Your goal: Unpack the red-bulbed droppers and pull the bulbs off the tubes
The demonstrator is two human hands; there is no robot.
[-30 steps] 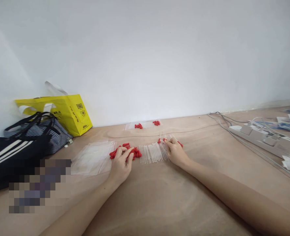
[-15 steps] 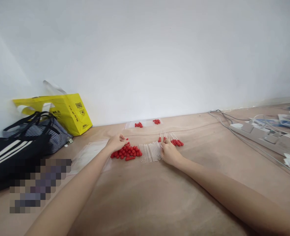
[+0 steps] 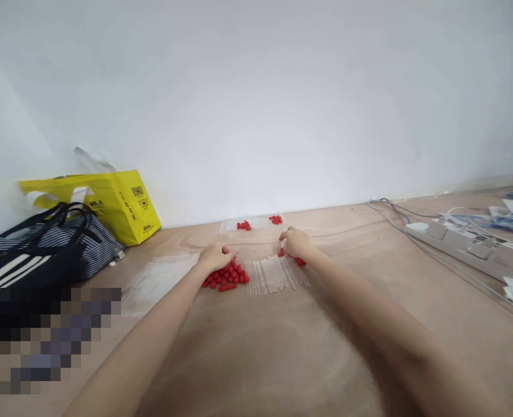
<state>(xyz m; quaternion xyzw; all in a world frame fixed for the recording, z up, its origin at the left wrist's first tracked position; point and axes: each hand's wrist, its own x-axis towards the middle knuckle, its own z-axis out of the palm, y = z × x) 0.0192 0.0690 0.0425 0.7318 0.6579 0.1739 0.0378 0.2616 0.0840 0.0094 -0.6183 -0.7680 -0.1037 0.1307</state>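
My left hand [image 3: 214, 258] is over the far left part of a pile of red caps [image 3: 226, 277]. Its thumb and fingertips are pinched together, but what they hold cannot be made out. Beside the pile lies a row of thin clear sticks [image 3: 273, 274], side by side. Just beyond the row's right part, my right hand [image 3: 297, 242] is closed, its fingertips on a thin stick with a red end [image 3: 281, 251]. More red ends [image 3: 300, 261] show partly from under that hand; the rest of them is hidden.
Clear plastic bags [image 3: 160, 284] lie flat on the left. By the wall a clear bag holds red pieces [image 3: 244, 226]. A yellow bag [image 3: 137, 208] and a black bag [image 3: 34, 278] stand at left. A white power strip [image 3: 456, 243] with cables lies at right.
My right hand has moved away from me, from the row of clear sticks to the red-ended sticks beyond it. My left hand has shifted slightly right over the red pile. The view has tilted slightly.
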